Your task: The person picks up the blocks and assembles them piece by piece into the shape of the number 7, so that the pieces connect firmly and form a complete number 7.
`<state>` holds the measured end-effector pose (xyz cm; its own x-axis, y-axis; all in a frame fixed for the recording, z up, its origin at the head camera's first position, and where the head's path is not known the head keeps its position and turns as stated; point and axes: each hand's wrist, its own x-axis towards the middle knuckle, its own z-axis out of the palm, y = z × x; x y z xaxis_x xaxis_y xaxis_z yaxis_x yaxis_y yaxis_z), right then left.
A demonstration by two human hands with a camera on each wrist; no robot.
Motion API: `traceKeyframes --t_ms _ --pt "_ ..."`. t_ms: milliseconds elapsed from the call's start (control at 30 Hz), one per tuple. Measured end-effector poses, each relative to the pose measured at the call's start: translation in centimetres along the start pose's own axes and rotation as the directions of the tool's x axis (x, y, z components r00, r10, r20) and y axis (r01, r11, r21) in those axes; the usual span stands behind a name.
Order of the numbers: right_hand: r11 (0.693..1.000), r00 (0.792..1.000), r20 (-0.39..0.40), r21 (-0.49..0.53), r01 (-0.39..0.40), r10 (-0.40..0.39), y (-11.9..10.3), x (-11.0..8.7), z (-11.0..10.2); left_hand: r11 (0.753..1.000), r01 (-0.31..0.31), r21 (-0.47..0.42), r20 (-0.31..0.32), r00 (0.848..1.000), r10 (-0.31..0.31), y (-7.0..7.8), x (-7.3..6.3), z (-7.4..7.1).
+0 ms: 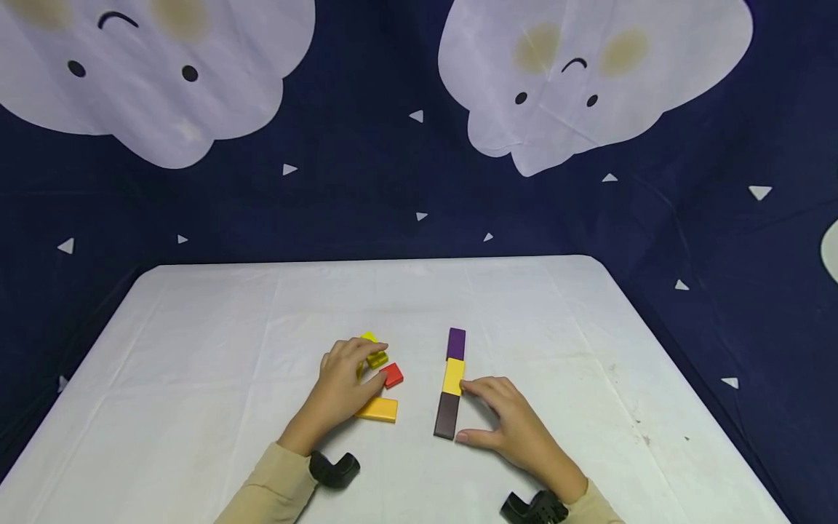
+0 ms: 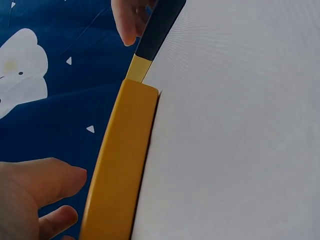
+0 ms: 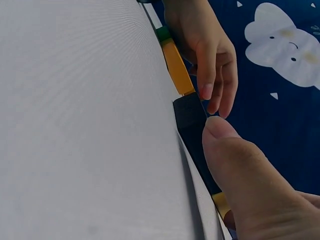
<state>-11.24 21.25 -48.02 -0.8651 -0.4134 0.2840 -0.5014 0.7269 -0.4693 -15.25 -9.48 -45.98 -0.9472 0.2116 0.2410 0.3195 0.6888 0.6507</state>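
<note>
In the head view my left hand (image 1: 345,380) hovers over a loose group of blocks, its thumb tip beside or touching a small red block (image 1: 393,375). Yellow blocks (image 1: 377,359) show partly beneath its fingers. An orange block (image 1: 380,410) lies just below the thumb, and it looms large in the left wrist view (image 2: 122,155). My right hand (image 1: 513,422) is beside a straight row of purple (image 1: 456,343), yellow (image 1: 453,377) and dark brown (image 1: 447,415) blocks. Its index fingertip touches the yellow block's side; the thumb lies by the brown block's near end.
The blocks lie on a white-covered table (image 1: 209,349). Behind it hangs a dark blue cloth (image 1: 366,196) with white clouds and triangles. Black wrist devices (image 1: 335,471) sit on both forearms, close to the tabletop.
</note>
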Motion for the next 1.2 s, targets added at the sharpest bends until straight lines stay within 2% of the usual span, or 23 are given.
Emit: traceKeyframes --t_ms 300,633,900,1200 --pt "0.999 1.0 0.0 -0.031 0.008 -0.008 0.0 -0.1 0.3 0.997 0.071 0.025 0.007 0.997 -0.071 -0.4 0.3 -0.1" --pt "0.998 0.999 -0.007 -0.052 0.039 -0.039 -0.1 0.0 0.4 0.99 0.135 0.031 0.051 0.989 -0.136 -0.8 0.8 -0.8" --pt "0.998 0.999 -0.008 -0.053 0.038 -0.039 -0.2 0.0 0.4 0.989 0.142 0.051 0.069 0.987 -0.145 -0.9 0.4 -1.7" --pt "0.997 0.999 -0.017 -0.061 0.045 -0.046 -0.2 0.0 0.4 0.989 0.111 0.092 0.101 0.988 -0.121 -1.7 -0.7 -3.0"
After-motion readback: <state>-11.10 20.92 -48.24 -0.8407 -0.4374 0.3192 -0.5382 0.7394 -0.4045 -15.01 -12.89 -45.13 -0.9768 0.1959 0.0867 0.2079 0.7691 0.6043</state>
